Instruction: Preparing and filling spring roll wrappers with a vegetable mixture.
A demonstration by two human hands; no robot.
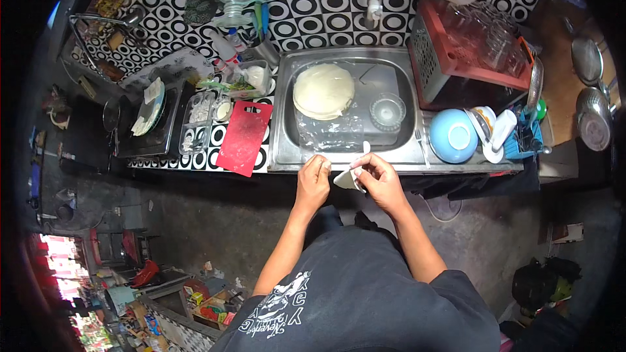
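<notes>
My right hand (376, 176) holds a small pale folded piece (345, 180), apparently dough or wrapper, just in front of the sink's front edge; a white handle-like end (366, 147) sticks up beside the fingers. Left of it, my left hand (314, 178) is closed with fingertips pinched; whether something small is between them cannot be told. Beyond both hands, a stack of round pale dough sheets (324, 91) lies on clear plastic (332, 134) over the steel sink (288, 157). To its right stands a clear glass bowl (387, 111) with whitish contents.
A red cutting board (244, 138) and clear food containers (196, 122) lie left of the sink. A fork (421, 148), an upturned blue bowl (453, 136) and a red dish crate (472, 66) are on the right. A plate (149, 110) with pale pieces rests at far left.
</notes>
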